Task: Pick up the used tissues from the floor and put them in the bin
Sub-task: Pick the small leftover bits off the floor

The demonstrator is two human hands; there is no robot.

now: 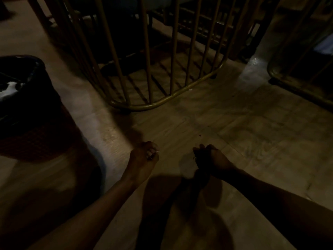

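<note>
My feed is very dim and warm-toned. A pale glare patch sits on the floor (252, 69) at upper right. Bars of the metal frame (144, 103) cast striped shadows. The bin (27, 98) at left is near-black and blurred; edges bow.

Bin (27, 98) cut by left edge; right hand (210, 160) contents lost in shadow.

gold barred frame (155, 83), wooden floor (243, 134)
</note>
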